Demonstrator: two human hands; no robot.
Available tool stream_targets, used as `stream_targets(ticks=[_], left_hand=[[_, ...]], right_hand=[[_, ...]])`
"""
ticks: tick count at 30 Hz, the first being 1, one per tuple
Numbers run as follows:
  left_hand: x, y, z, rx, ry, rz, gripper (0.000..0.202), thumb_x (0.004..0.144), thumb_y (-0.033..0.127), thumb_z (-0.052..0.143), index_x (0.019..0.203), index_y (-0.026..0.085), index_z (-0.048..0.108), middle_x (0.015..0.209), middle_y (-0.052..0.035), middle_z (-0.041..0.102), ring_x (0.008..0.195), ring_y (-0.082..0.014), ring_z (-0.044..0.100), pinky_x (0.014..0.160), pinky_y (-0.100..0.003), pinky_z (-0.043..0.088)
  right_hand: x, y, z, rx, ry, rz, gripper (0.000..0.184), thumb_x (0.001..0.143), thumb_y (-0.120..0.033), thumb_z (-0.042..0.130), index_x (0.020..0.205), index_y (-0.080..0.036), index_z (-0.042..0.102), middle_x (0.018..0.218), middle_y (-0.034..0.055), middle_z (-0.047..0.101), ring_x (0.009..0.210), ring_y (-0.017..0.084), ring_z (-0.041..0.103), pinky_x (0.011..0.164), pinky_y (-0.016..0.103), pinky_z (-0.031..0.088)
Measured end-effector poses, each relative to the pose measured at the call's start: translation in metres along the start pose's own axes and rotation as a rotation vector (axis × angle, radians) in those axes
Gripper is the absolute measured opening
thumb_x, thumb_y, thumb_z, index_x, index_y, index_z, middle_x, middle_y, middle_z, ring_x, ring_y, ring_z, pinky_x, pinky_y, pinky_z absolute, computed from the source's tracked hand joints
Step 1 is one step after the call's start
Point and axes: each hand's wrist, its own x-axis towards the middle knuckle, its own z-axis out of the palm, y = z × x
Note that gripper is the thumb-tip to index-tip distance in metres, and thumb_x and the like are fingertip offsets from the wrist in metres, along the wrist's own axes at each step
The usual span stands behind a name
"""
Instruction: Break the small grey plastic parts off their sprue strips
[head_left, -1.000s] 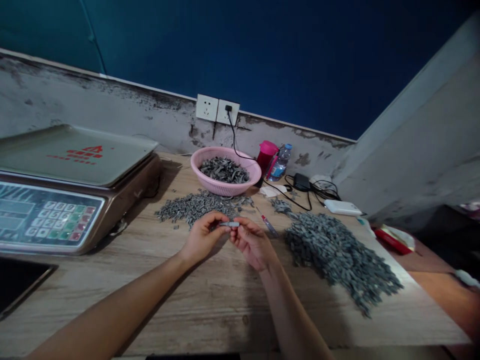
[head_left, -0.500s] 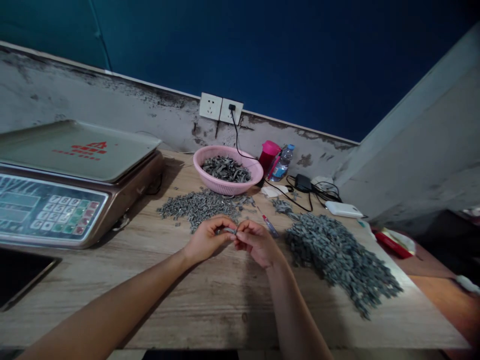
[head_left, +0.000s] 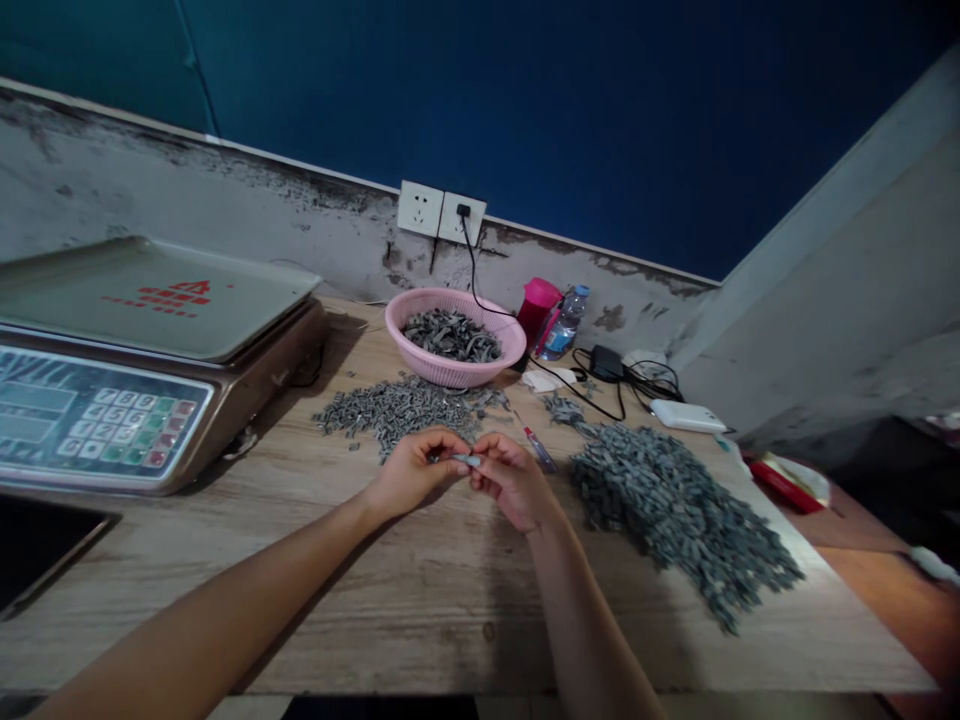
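Observation:
My left hand [head_left: 412, 472] and my right hand [head_left: 512, 480] meet over the middle of the wooden table [head_left: 420, 610]. Both pinch one small grey part [head_left: 468, 460] between their fingertips. Just beyond the hands lies a flat heap of small grey parts [head_left: 394, 405]. A larger heap of the same grey parts [head_left: 675, 510] spreads to the right of my right hand. A pink basket [head_left: 453, 340] holding more grey parts stands behind the near heap.
A weighing scale [head_left: 135, 360] with a keypad fills the left side. By the wall stand a pink cup [head_left: 537, 308] and a water bottle [head_left: 566, 322], with a charger, cables and a white box [head_left: 686, 416]. A pen [head_left: 537, 446] lies between the heaps.
The hands stayed together on the small grey part, only shifting their fingers slightly. The view drifted a little; nothing else moved.

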Motion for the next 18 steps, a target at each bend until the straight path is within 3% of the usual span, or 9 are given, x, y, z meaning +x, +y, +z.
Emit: stream_targets(ticks=[4, 10, 18], left_hand=[[-0.001, 0.002, 0.002, -0.095, -0.014, -0.056, 0.016, 0.066, 0.023, 0.072, 0.079, 0.014, 0.066, 0.078, -0.0047, 0.062, 0.075, -0.015, 0.057, 0.072, -0.026, 0.045], [-0.001, 0.01, 0.006, -0.427, -0.092, -0.159, 0.023, 0.066, 0.025, 0.073, 0.08, 0.012, 0.061, 0.068, -0.0041, 0.063, 0.062, -0.0153, 0.06, 0.064, -0.029, 0.05], [-0.002, 0.008, 0.007, -0.374, -0.024, -0.123, 0.02, 0.064, 0.022, 0.075, 0.078, 0.014, 0.063, 0.069, -0.0025, 0.063, 0.064, -0.0143, 0.06, 0.064, -0.027, 0.049]], right_hand=[[-0.001, -0.002, 0.0, 0.002, -0.039, -0.038, 0.023, 0.064, -0.029, 0.073, 0.081, -0.019, 0.06, 0.065, -0.0024, 0.06, 0.054, 0.009, 0.053, 0.054, 0.021, 0.041], [-0.002, -0.001, -0.002, -0.059, -0.141, -0.018, 0.024, 0.067, -0.034, 0.074, 0.078, -0.019, 0.059, 0.067, -0.002, 0.058, 0.057, 0.01, 0.054, 0.059, 0.023, 0.042], [-0.003, -0.002, -0.004, -0.042, -0.17, 0.008, 0.029, 0.071, -0.039, 0.071, 0.076, -0.018, 0.051, 0.067, -0.0017, 0.056, 0.058, 0.011, 0.054, 0.057, 0.023, 0.042]])
